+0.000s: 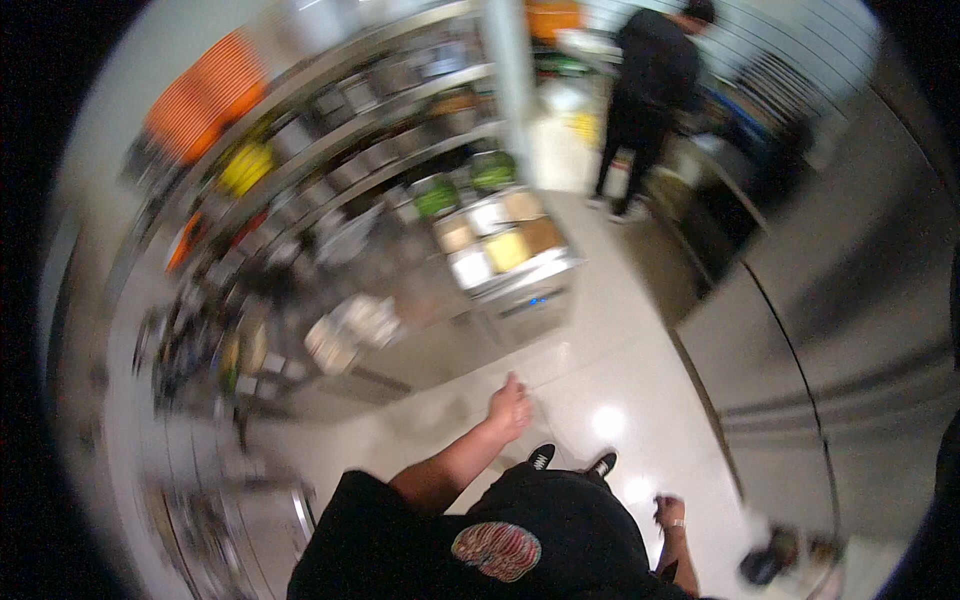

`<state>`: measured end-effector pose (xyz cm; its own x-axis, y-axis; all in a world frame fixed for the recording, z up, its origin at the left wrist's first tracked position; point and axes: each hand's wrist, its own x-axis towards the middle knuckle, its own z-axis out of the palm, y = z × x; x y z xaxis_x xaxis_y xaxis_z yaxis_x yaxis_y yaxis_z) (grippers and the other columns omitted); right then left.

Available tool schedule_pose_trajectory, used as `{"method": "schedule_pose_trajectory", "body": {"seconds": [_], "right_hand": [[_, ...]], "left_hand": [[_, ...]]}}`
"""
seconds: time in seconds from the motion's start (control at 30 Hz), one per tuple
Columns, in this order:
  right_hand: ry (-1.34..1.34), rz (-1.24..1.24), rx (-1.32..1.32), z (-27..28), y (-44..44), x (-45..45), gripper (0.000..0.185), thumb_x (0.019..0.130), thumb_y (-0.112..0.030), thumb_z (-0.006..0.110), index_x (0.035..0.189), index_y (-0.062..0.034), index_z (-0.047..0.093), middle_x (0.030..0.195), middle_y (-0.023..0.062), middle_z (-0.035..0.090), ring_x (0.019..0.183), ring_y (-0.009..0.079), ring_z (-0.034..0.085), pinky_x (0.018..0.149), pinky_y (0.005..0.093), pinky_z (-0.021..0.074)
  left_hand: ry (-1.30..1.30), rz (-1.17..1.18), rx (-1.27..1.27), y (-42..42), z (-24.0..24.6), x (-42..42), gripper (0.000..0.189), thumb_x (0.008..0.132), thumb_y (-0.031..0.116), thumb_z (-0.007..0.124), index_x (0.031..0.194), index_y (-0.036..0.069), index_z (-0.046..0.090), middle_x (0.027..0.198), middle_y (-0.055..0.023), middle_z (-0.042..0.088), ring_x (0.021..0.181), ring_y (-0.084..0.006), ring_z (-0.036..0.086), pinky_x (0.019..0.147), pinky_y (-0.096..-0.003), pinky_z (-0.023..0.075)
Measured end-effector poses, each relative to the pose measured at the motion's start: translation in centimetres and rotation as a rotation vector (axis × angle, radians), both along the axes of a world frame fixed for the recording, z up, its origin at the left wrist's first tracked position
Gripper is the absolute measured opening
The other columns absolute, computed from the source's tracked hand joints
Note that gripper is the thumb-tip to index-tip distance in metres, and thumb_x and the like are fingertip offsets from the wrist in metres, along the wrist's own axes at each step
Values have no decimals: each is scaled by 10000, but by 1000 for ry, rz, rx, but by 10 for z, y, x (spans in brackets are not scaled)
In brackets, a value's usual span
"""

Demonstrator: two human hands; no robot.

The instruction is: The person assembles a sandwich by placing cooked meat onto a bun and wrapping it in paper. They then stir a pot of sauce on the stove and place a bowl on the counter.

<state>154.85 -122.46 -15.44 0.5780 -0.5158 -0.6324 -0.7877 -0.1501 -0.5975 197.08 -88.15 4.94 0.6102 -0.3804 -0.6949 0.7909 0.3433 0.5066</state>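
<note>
In the lower middle, my left hand [511,409] hangs over the pale tiled floor [570,382] with its fingers curled in, and I see nothing in it. Lower right, my right hand [667,513], with a light band at the wrist, hangs beside my body. Something dark shows at its fingers; whether that is an object or shadow is unclear. Neither hand touches a surface. Ahead of the left hand stands a steel counter [442,345] bearing pale, blurred bundles [356,330]. At its far end, a set of food pans [506,251] holds yellow, brown and white contents.
Steel shelves [405,97] with several containers rise behind the counter, near green-filled tubs [436,199] and an orange crate [206,97]. Tall steel cabinet doors [802,360] line the right. A person in dark clothes [656,67] stands at the far end of the aisle.
</note>
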Motion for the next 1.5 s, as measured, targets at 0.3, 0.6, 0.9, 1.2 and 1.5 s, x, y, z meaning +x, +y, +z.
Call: {"method": "schedule_pose_trajectory", "body": {"seconds": [0.3,0.6,0.9,1.2,1.5], "right_hand": [[-72,-420,-207,112,51,-117,581,996,-474,547,688,-3,690,627,158,643,614,250,612,658,393,507],[-166,-1105,-292,111,-15,-389,559,1007,-417,518,742,73,568,665,239,551,615,339,497,663,466,447],[-429,-1706,-283,171,-96,-595,523,1040,-417,522,628,-101,453,537,-22,415,467,99,373,430,292,300],[-859,-1551,-292,203,-274,-691,362,1033,-331,560,1222,-26,606,792,14,562,580,85,478,512,252,408],[-447,-1214,-160,199,-506,-768,408,990,-356,600,1220,-20,624,972,35,678,733,117,647,592,276,515]], "left_hand": [[78,-412,46,-149,8,-83,500,1041,587,395,816,152,494,494,47,290,360,-101,272,342,-282,211],[124,-714,76,-339,-34,-280,439,1043,522,406,825,157,513,547,49,352,425,-113,334,409,-276,278],[-218,-1133,409,-502,-94,-465,395,1013,487,497,905,109,537,761,-39,536,706,-210,570,598,-338,435],[-734,-1589,875,-585,-196,-471,231,937,304,558,928,73,552,793,-77,564,636,-213,556,527,-352,457],[-1029,-1943,539,-731,-223,-526,187,950,284,617,945,99,591,734,-47,607,600,-194,614,531,-344,509]]}}
